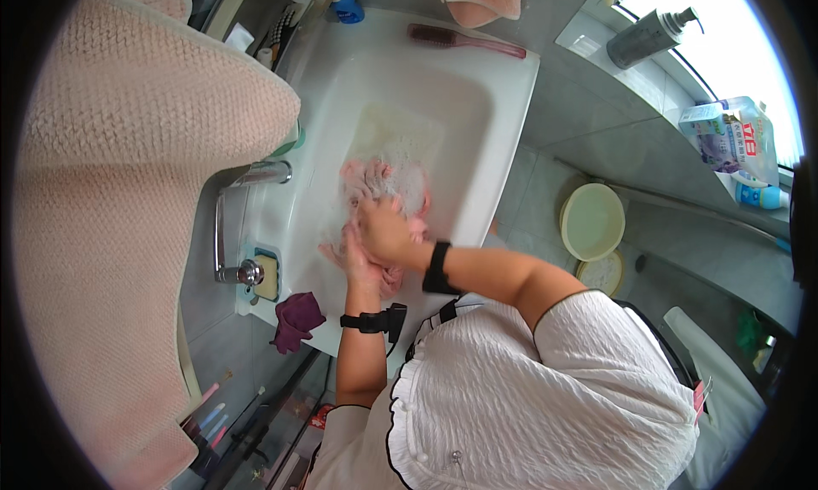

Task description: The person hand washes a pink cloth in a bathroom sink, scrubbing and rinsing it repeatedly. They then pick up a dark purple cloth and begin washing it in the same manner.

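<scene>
Through the head view, the only one I am following, I am seeing two bare hands down in one white sink, working close together over pink cloth (375, 175). The cloth is lying bunched in sudsy water (399, 141) in the lower middle of the sink (464, 141), and I cannot tell whether it is one piece or several. The left hand (363, 264) is reaching in from below, touching the cloth; the right hand (388, 232) is overlapping it from the right. Both hands are blurring, so I cannot tell whether the fingers of either are spreading or gripping. Two black wristbands (438, 268) are showing, one per forearm. On the sink's far ledge one pink brush (464, 41) is lying flat, with one blue bottle (348, 9) standing near the far left corner. Along the left side I am counting one chrome faucet (262, 175), one soap bar (267, 277) in its dish, and one purple cloth (298, 321) draping over the near corner. Two pale basins (594, 222) are sitting to the right, beyond the sink. By the window one grey pump bottle (648, 40), one refill pouch (731, 139) and one blue-and-white bottle (758, 196) are standing. One large peach towel (111, 149) is filling the left side.
</scene>
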{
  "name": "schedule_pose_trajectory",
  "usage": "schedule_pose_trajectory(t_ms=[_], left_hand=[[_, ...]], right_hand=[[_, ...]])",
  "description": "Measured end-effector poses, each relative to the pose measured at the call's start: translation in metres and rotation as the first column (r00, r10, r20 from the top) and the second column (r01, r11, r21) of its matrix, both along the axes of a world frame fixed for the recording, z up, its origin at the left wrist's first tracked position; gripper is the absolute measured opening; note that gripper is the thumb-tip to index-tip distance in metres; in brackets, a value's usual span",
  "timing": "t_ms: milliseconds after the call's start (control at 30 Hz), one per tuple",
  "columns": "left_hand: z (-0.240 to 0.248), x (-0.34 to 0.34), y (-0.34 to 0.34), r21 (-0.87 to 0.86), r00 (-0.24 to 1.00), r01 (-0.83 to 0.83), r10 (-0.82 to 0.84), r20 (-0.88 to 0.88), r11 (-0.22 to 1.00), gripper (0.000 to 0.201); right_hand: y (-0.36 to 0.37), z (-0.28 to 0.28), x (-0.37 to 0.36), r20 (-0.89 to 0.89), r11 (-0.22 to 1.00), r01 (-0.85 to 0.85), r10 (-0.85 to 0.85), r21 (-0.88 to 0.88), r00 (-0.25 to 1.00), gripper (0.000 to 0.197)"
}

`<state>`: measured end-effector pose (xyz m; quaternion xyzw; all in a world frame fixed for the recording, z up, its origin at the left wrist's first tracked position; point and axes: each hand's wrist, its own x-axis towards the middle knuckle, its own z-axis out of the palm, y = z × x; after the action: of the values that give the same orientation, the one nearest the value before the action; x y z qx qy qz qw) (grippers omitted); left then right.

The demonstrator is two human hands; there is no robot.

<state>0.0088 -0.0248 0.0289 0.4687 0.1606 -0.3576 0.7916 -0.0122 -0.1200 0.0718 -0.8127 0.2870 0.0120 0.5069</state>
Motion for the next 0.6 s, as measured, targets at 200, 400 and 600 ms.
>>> schedule_pose_trajectory(t_ms=[200, 400, 600], left_hand=[[-0.015, 0.003, 0.001, -0.040, 0.990, 0.034, -0.040, -0.138, 0.999, 0.055], [-0.029, 0.004, 0.029, -0.177, 0.978, 0.008, -0.044, -0.204, 0.984, 0.055], [-0.027, -0.005, 0.011, -0.022, 0.982, -0.032, 0.027, -0.185, 0.999, 0.055]], right_hand=[[0.004, -0.048, -0.004, 0.165, 0.978, -0.203, 0.207, -0.040, 0.964, 0.046], [0.030, -0.010, -0.016, 0.149, 0.982, -0.080, 0.107, -0.173, 0.983, 0.039], [-0.006, -0.036, -0.010, 0.082, 0.850, -0.237, 0.309, -0.470, 0.947, 0.036]])
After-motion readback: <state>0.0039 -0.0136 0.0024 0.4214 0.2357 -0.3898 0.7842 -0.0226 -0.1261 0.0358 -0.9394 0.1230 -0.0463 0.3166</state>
